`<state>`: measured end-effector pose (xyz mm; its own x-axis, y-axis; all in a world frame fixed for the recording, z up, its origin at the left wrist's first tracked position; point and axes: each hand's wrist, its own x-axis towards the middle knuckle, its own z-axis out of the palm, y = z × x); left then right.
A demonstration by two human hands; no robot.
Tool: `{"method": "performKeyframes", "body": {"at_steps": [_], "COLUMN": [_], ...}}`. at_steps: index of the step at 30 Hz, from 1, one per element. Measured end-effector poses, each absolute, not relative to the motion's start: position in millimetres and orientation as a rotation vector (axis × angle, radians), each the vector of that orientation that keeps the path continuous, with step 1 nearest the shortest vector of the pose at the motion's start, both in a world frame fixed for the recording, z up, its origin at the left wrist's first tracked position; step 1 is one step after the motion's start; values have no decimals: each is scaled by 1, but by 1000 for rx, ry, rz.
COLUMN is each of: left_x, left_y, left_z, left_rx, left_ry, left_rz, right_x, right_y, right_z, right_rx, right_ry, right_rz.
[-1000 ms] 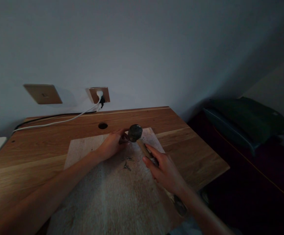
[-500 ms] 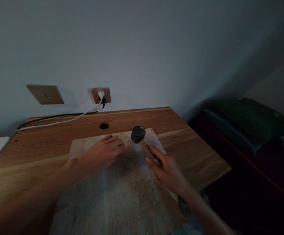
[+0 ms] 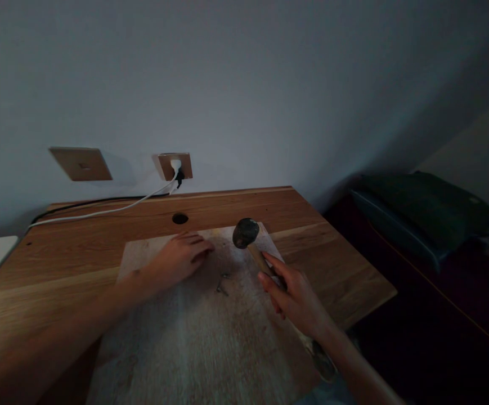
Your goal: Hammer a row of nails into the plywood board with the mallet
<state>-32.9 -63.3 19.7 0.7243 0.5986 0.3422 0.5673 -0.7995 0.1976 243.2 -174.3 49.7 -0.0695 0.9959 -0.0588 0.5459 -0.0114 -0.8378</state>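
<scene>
My right hand [image 3: 297,292] is wrapped round the wooden handle of a mallet [image 3: 246,233] with a dark, rounded head. The head is held up over the far right part of a pale, worn board [image 3: 202,343]. Over the board's far side, my left hand [image 3: 187,253] has its fingers curled together, tips toward the mallet head. Whatever they may pinch is hidden or too small to name. Several small metal pieces, nail-like [image 3: 222,289], lie on the board between my hands.
The board rests on a wooden desk [image 3: 332,253] with a round cable hole [image 3: 180,218]. Behind it, a wall socket [image 3: 175,166] holds plugs with a white cable [image 3: 96,214] and a black one. A dark green cushion-like item [image 3: 430,208] lies at right.
The mallet in my right hand has shifted slightly right, and its head is tilted differently. My left hand stays in nearly the same place, with its fingers curled a little more.
</scene>
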Motion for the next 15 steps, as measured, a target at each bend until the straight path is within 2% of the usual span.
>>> {"method": "performKeyframes", "body": {"at_steps": [5,15], "left_x": [-28,-23], "left_y": [-47,-50], "left_z": [8,2], "left_rx": [2498,2497], "left_ry": [1128,1064], "left_rz": [758,833], "right_x": [239,233], "right_y": [-175,-175], "right_z": [49,48], "right_rx": [-1648,-1641], "right_ry": [-1702,-1785], "right_rz": [915,975]}}
